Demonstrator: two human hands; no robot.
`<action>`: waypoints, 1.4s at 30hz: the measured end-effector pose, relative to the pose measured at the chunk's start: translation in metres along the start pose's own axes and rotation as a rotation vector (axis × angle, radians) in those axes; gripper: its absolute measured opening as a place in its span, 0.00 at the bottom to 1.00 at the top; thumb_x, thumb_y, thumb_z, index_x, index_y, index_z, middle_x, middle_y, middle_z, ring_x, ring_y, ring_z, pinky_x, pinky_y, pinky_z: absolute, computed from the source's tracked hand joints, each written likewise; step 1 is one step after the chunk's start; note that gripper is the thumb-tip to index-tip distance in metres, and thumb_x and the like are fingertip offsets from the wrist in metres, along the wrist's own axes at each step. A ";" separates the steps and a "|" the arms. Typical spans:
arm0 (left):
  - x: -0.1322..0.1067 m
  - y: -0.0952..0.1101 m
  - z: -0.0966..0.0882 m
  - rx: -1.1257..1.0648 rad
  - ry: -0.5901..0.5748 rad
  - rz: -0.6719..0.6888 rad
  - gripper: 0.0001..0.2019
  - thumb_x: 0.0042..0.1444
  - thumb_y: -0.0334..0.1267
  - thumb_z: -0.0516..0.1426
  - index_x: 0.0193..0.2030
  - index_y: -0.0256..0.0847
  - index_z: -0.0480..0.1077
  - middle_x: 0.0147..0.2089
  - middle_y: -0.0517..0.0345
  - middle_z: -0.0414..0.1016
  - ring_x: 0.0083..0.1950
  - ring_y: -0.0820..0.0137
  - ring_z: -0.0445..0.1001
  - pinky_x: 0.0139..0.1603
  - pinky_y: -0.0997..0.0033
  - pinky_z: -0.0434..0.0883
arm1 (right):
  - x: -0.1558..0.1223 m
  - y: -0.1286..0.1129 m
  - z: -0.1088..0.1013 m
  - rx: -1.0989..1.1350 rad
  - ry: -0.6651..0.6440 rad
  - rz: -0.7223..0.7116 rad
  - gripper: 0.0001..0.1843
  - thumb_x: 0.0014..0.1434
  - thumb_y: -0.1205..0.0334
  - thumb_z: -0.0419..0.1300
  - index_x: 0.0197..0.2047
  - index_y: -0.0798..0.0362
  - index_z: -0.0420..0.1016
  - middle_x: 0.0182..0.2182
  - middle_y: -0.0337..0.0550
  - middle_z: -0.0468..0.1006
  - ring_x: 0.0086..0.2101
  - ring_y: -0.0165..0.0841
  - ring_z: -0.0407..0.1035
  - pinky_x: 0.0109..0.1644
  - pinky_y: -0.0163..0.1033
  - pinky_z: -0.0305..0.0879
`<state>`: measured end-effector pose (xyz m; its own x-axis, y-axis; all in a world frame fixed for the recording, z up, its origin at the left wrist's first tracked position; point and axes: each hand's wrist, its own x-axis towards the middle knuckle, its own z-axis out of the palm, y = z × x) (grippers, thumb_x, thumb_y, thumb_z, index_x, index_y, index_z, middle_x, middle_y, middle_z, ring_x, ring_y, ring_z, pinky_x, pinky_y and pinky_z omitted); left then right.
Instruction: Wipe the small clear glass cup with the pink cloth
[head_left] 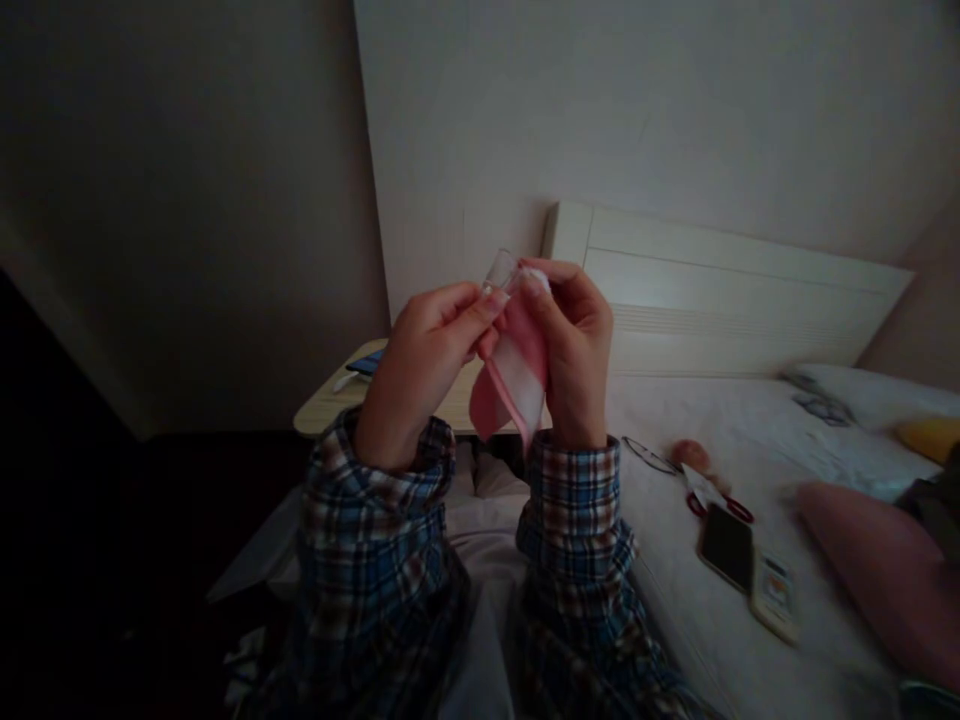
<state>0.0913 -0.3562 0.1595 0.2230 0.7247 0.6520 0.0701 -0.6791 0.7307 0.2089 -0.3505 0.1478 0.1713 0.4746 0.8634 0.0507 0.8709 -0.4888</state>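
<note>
Raised in front of me, my left hand (442, 345) pinches a small clear glass-like tube (501, 266) between thumb and fingers. Its open-looking end points up and away; the lower part is hidden by my fingers. A pink and white cloth (521, 365) hangs down between the two hands. My right hand (574, 340) is closed on the upper edge of that cloth, right beside the tube. The cloth seems to touch the tube near my right fingertips, though I cannot tell whether it is around it or against it.
Behind my hands stands a light wooden table (330, 400) with a dark phone-like device (365, 363) on it. To the right, the bed (652, 520) bears glasses (649, 455), red-handled scissors (739, 508), a dark phone (726, 548), a pale case (775, 595) and a pink cushion (877, 560).
</note>
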 end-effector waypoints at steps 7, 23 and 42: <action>-0.005 -0.007 0.001 0.241 0.095 0.132 0.17 0.55 0.46 0.50 0.22 0.37 0.64 0.20 0.62 0.61 0.23 0.77 0.61 0.23 0.78 0.57 | -0.008 -0.003 -0.003 0.020 0.025 0.056 0.11 0.56 0.56 0.52 0.39 0.50 0.71 0.37 0.40 0.74 0.40 0.29 0.68 0.46 0.39 0.65; -0.011 -0.002 -0.001 0.274 0.103 0.138 0.16 0.54 0.47 0.50 0.22 0.39 0.60 0.21 0.62 0.59 0.24 0.76 0.59 0.21 0.75 0.54 | -0.006 -0.004 -0.014 0.245 -0.121 0.181 0.09 0.55 0.59 0.54 0.38 0.47 0.73 0.39 0.36 0.76 0.41 0.27 0.69 0.48 0.36 0.64; -0.011 -0.001 0.006 0.244 0.135 0.133 0.17 0.53 0.49 0.51 0.21 0.39 0.58 0.20 0.62 0.56 0.22 0.76 0.56 0.23 0.73 0.51 | -0.006 0.002 -0.004 0.176 -0.062 0.092 0.07 0.54 0.57 0.54 0.37 0.46 0.70 0.37 0.34 0.75 0.41 0.28 0.69 0.47 0.37 0.67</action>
<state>0.0940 -0.3643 0.1500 0.1155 0.6258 0.7714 0.2838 -0.7650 0.5781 0.2123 -0.3523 0.1415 0.1057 0.5555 0.8248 -0.1365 0.8297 -0.5413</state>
